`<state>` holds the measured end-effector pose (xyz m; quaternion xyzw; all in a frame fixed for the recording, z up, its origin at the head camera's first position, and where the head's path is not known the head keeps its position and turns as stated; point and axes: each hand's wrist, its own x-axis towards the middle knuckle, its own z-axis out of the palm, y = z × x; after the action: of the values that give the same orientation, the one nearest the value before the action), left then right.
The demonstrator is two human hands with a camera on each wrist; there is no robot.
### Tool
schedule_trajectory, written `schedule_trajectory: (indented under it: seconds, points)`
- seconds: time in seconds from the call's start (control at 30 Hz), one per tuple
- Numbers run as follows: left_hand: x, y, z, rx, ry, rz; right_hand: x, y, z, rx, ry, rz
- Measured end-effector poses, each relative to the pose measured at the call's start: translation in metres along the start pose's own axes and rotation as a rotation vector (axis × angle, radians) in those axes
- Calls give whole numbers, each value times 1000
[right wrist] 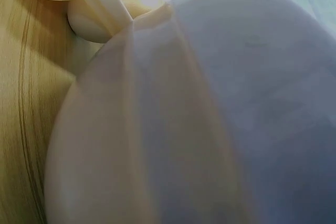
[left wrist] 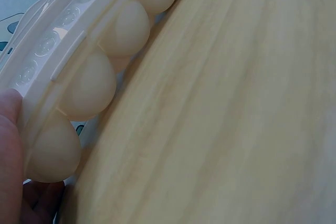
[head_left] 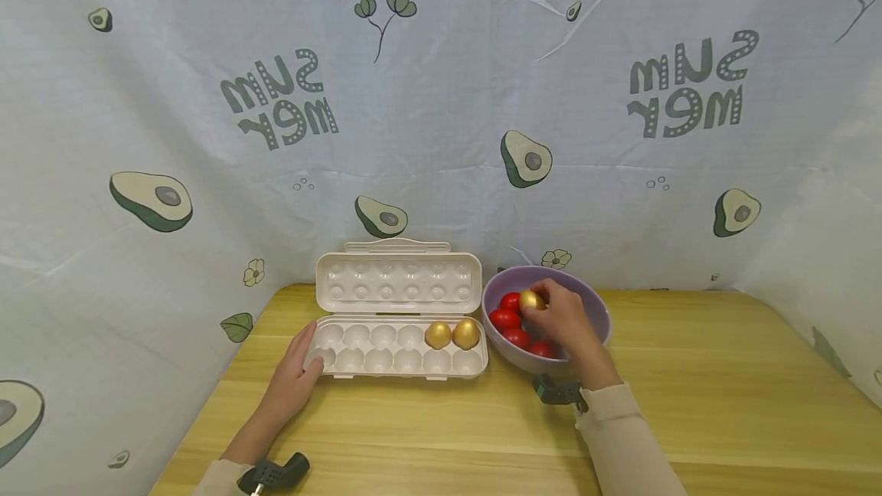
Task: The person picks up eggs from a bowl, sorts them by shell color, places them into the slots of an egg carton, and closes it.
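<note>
Egg pinch, right of lower centre
My right hand (head_left: 561, 318) pinches a gold egg (head_left: 529, 301); raise gently, clear of the bowl (head_left: 594, 309). My left hand (head_left: 294, 375) grips the egg box (head_left: 396, 349).

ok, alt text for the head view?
A person's right hand pinches a gold egg at a purple bowl holding red eggs, while the left hand grips the left end of an open egg carton with two gold eggs in its back row. Bowl and carton stand on a wooden table.
</note>
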<state>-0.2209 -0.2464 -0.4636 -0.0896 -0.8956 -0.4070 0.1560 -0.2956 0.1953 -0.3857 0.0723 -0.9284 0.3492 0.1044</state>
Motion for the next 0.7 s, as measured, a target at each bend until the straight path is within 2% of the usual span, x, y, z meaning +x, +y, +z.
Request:
schedule_trajectory:
  seconds: [0.13, 0.3, 0.7]
  points:
    - [0, 0, 1, 1, -2, -2, 0, 1, 1, 5, 40, -65]
    - [1, -1, 1, 4, -1, -6, 0, 1, 2, 27, 62, -107]
    - [1, -1, 1, 1, -9, -18, 1, -2, 0, 83, 79, -136]
